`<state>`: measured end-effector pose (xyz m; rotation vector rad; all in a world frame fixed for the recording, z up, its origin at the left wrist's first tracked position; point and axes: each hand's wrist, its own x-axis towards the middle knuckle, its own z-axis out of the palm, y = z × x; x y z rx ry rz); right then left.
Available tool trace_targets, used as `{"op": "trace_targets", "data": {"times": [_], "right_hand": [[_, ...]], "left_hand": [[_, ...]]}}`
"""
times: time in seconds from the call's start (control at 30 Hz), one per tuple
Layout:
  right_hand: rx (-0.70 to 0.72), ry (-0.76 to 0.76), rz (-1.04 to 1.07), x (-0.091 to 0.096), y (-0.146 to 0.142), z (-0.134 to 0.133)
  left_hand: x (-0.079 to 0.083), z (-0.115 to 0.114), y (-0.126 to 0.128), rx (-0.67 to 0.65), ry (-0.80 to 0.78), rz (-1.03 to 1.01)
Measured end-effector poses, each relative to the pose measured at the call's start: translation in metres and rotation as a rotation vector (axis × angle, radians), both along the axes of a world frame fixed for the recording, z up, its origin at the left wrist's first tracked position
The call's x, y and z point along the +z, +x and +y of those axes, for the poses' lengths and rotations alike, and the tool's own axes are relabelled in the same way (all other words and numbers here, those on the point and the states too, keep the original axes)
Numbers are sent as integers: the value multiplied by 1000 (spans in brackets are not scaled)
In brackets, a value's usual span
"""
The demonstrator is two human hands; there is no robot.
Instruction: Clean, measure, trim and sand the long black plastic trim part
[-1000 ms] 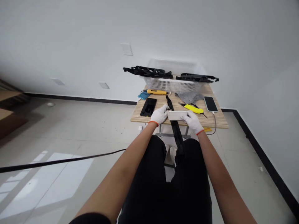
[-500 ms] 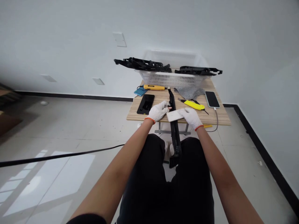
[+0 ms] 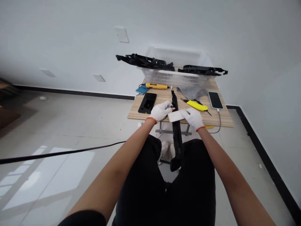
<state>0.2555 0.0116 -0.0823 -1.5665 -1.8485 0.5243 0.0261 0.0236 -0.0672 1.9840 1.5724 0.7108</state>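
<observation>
A long black plastic part (image 3: 177,138) lies across the front edge of the wood-grain table (image 3: 135,108), its near end hanging between my knees. My left hand (image 3: 161,111), in a white knitted glove with bare fingertips, is closed on this part from the left. My right hand (image 3: 193,118), gloved too, pinches a flat white rectangular pad (image 3: 176,116) that lies over the top of the black part. What the pad is made of I cannot tell. The yellow utility knife (image 3: 197,105) lies just beyond my right hand.
A white plastic basket (image 3: 174,78) holding several black parts (image 3: 150,61) stands at the back, their ends jutting over its sides. Around the work lie a yellow corded tool (image 3: 156,86), a black phone (image 3: 147,103), a grey cloth (image 3: 192,93) and a phone on a cable (image 3: 215,100).
The view has shifted and tilted slightly. Both hands keep their hold on the black part and the white pad, with hardly any movement.
</observation>
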Motion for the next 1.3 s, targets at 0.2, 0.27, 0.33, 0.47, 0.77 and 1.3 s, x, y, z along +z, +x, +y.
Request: {"op": "trace_targets", "data": {"times": [0.2, 0.27, 0.33, 0.47, 0.77, 1.3], "right_hand": [[-14, 27, -32, 0, 2, -4], [8, 29, -37, 0, 3, -4], [-28, 29, -33, 1, 5, -4], [-38, 21, -33, 0, 4, -5], [-19, -6, -8, 2, 4, -8], [35, -58, 128, 8, 8, -35]], "left_hand": [[0, 1, 2, 20, -7, 39], [0, 1, 1, 9, -5, 37], [0, 1, 1, 14, -16, 35], [-2, 4, -2, -9, -27, -40], [-15, 16, -6, -175, -70, -294], [-11, -4, -10, -110, 86, -372]]}}
